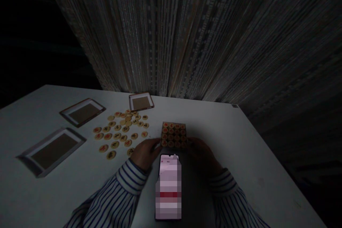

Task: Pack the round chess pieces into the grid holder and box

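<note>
A small wooden box (174, 134) packed with round game pieces sits on the white table (240, 149), just beyond a lit phone (169, 187). My left hand (145, 153) curls against the box's near left corner, fingers bent onto its edge. My right hand (201, 153) lies dark at the box's near right corner, touching its side. Both wrists wear striped sleeves. Several loose round pieces (121, 131) with red or black marks lie scattered left of the box.
Three shallow rectangular trays rest on the table: one near left (52, 151), one further back left (82, 112), a small one (141, 101) behind the loose pieces. A striped curtain-like wall (200, 35) stands behind the table. The table's right edge falls into darkness.
</note>
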`<state>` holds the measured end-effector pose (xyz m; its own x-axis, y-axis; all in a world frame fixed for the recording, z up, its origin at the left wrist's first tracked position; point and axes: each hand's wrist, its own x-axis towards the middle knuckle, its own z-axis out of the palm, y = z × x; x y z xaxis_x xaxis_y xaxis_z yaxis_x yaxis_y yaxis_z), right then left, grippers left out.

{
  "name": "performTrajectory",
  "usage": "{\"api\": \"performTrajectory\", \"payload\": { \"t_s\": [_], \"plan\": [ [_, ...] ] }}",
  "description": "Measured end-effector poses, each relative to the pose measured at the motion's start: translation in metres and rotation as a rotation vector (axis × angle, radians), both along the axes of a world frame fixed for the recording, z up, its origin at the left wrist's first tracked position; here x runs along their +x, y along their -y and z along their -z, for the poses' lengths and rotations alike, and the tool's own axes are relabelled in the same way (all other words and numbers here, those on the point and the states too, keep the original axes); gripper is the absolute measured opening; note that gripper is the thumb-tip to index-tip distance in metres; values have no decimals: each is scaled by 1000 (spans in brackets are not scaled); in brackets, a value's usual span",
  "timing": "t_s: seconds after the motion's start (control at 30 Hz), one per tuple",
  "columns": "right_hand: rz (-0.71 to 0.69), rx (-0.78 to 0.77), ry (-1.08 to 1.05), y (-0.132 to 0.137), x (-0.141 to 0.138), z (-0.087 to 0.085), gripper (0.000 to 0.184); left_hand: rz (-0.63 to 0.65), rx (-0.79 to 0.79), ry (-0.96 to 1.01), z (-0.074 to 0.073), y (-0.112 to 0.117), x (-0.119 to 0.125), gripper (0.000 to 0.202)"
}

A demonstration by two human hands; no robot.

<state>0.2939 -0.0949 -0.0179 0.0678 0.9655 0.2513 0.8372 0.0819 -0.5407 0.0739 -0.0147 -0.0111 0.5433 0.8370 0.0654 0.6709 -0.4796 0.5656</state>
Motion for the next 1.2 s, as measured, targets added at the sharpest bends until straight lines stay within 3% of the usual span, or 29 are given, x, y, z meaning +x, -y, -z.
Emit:
{"api": "performTrajectory", "payload": {
  "t_s": [0.33, 0.93, 1.2],
  "plan": [
    [52, -5, -60, -1, -2, 0, 28, -14, -17, -10, -5, 2, -1, 36],
    [-17, -23, -6, 1, -3, -4, 27, 7, -34, 11, -3, 2, 0, 34],
    [82, -28, -141, 3, 1, -3, 30, -63, -24, 104, -4, 1, -6, 33]
  ]
}}
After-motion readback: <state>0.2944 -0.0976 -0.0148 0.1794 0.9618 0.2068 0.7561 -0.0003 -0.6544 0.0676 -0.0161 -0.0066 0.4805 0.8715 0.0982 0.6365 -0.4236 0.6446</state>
